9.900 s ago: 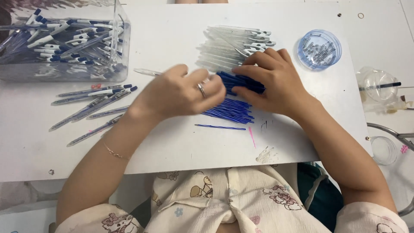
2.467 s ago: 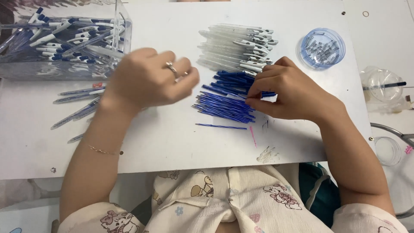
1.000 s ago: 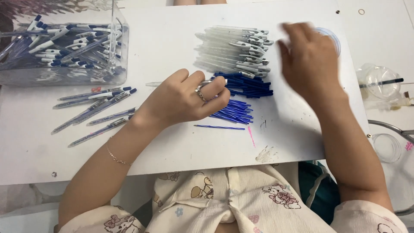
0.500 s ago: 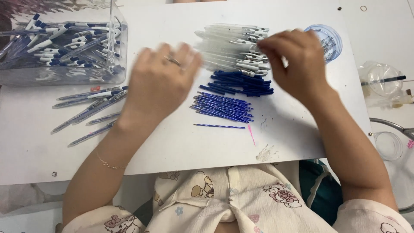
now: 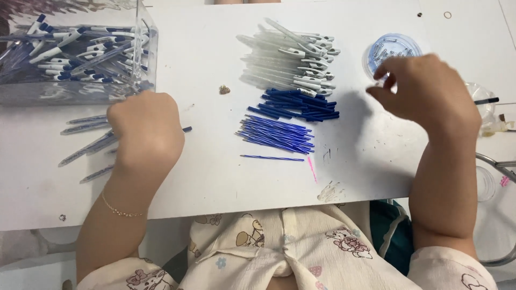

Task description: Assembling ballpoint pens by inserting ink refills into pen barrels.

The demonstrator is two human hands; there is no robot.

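My left hand (image 5: 145, 131) lies knuckles-up on the white table, closed over a pen whose blue end (image 5: 186, 129) sticks out to its right. It rests on a loose row of assembled pens (image 5: 86, 126). My right hand (image 5: 424, 91) hovers at the near edge of a small round blue dish (image 5: 392, 51) of tiny metal parts, thumb and forefinger slightly apart, nothing visible between them. Between my hands lie a heap of clear pen barrels with white clips (image 5: 290, 59), a pile of dark blue pen parts (image 5: 301, 104) and a fan of thin blue refills (image 5: 277, 134).
A clear plastic box (image 5: 145, 53) full of blue-and-white pens stands at the back left. One refill (image 5: 271, 158) and a pink sliver (image 5: 311, 168) lie apart near the front. Clear cups (image 5: 484, 102) and a metal rim (image 5: 502, 166) sit at the right edge.
My left hand has swung left from the table's middle down onto the row of pens. My right hand has moved right from the barrel heap to the blue dish.
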